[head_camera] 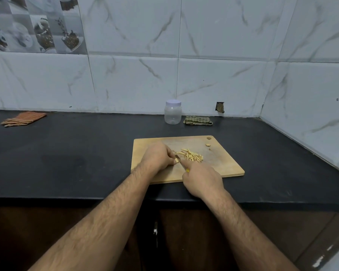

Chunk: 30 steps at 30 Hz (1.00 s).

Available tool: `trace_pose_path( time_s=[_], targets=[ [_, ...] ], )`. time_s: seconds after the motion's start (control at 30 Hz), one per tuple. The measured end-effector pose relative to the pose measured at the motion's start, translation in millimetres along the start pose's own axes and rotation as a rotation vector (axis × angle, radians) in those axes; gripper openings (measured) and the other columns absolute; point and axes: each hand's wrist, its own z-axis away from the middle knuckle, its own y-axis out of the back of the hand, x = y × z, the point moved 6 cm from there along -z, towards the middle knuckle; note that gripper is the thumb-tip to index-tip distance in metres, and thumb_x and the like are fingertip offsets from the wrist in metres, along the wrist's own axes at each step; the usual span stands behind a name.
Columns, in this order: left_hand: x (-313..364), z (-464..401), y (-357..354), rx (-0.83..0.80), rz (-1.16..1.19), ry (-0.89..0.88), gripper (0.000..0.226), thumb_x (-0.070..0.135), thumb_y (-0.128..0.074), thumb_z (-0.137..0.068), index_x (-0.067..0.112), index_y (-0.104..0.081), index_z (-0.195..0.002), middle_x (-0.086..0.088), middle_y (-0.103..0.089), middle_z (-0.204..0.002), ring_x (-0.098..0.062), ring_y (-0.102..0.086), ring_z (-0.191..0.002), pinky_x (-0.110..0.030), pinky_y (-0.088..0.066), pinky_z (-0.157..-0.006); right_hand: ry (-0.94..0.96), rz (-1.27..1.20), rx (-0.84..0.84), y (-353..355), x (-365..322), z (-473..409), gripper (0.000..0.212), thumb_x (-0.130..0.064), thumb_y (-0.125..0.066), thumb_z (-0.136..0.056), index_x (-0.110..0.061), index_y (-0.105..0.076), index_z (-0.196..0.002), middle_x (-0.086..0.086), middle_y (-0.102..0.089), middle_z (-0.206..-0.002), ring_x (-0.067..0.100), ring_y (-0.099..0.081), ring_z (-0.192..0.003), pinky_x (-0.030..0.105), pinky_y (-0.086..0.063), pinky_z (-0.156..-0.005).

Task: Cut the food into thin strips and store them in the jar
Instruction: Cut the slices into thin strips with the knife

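A wooden cutting board [221,163] lies on the black counter. On it sits a small heap of pale yellow strips [191,155]. My left hand [158,157] presses a small piece of the food [177,160] down at the heap's left edge. My right hand [202,179] grips a knife with a yellow handle [187,170]; its blade [179,160] points up-left and meets the piece under my left fingers. A clear plastic jar [172,112] with a white lid on stands upright behind the board, near the wall.
A folded green checked cloth [198,120] lies right of the jar. An orange striped cloth [24,118] lies at the far left of the counter [76,153]. Small scraps [208,145] rest near the board's far right corner. Tiled walls close the back and right.
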Motion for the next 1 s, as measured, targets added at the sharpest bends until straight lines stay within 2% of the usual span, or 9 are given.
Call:
trace_pose_path(
  time_s=[0.07,0.2,0.3,0.4,0.53,0.7,0.83,1.0],
  targets=[
    [1,0,0,-0.003,-0.039,-0.004,0.013,0.025,-0.079,-0.083,0.022,-0.08,-0.095,0.009,-0.074,-0.102,-0.008,-0.063,-0.095,-0.026,-0.051,-0.084,-0.003,0.011,-0.003,-1,0,-1,0.059,-0.019,-0.039,-0.097,-0.043,-0.034,-0.15,-0.002,-0.059,-0.136,0.021,-0.054,-0.12,0.033,-0.046,-0.087],
    [5,4,-2,-0.014,-0.126,-0.058,0.013,0.026,-0.071,-0.089,0.021,-0.079,-0.099,0.007,-0.074,-0.106,-0.011,-0.064,-0.101,-0.029,-0.052,-0.09,-0.016,0.024,-0.019,-2,0,-2,0.057,-0.018,-0.04,-0.098,-0.043,-0.035,-0.15,-0.001,-0.058,-0.137,0.021,-0.053,-0.122,0.033,-0.045,-0.089],
    [12,14,-4,-0.021,-0.314,-0.157,0.024,0.022,-0.053,-0.093,0.023,-0.076,-0.091,0.004,-0.073,-0.1,-0.019,-0.064,-0.096,-0.029,-0.05,-0.077,-0.015,0.019,-0.022,-2,-1,-1,0.057,-0.018,-0.039,-0.098,-0.042,-0.036,-0.149,-0.002,-0.057,-0.138,0.02,-0.053,-0.123,0.033,-0.044,-0.091],
    [11,24,-3,0.017,-0.401,-0.202,0.035,0.027,-0.045,-0.093,0.029,-0.073,-0.113,-0.003,-0.07,-0.108,-0.024,-0.063,-0.096,-0.03,-0.049,-0.077,-0.02,0.019,-0.022,-1,-2,0,0.056,-0.017,-0.04,-0.098,-0.041,-0.037,-0.149,-0.003,-0.057,-0.139,0.02,-0.052,-0.124,0.033,-0.044,-0.091],
    [5,34,-6,0.047,-0.375,-0.212,0.041,0.031,-0.038,-0.097,0.031,-0.066,-0.126,-0.007,-0.059,-0.112,-0.025,-0.059,-0.102,-0.033,-0.048,-0.082,-0.017,0.025,-0.019,-1,-1,5,0.057,-0.017,-0.04,-0.098,-0.041,-0.036,-0.15,-0.003,-0.056,-0.14,0.02,-0.053,-0.123,0.034,-0.046,-0.092],
    [5,39,-8,0.085,-0.355,-0.219,0.044,0.032,-0.034,-0.099,0.031,-0.06,-0.134,-0.01,-0.058,-0.115,-0.025,-0.056,-0.104,-0.033,-0.048,-0.087,-0.02,0.054,-0.022,-4,8,19,0.057,-0.02,-0.041,-0.099,-0.043,-0.031,-0.151,-0.002,-0.056,-0.139,0.019,-0.054,-0.121,0.034,-0.047,-0.089],
    [3,40,-8,0.104,-0.353,-0.213,0.044,0.034,-0.033,-0.1,0.032,-0.058,-0.136,-0.007,-0.057,-0.113,-0.022,-0.054,-0.104,-0.035,-0.047,-0.089,-0.043,0.012,0.03,-1,9,13,0.057,-0.019,-0.04,-0.098,-0.041,-0.034,-0.151,-0.003,-0.057,-0.138,0.019,-0.054,-0.12,0.033,-0.047,-0.087],
    [2,40,-8,0.12,-0.365,-0.224,0.044,0.036,-0.034,-0.1,0.032,-0.057,-0.137,-0.006,-0.057,-0.111,-0.022,-0.053,-0.103,-0.035,-0.046,-0.087,-0.02,-0.017,0.012,-2,0,6,0.055,-0.021,-0.04,-0.099,-0.039,-0.036,-0.151,-0.003,-0.053,-0.143,0.02,-0.051,-0.124,0.035,-0.046,-0.095]
  ],
)
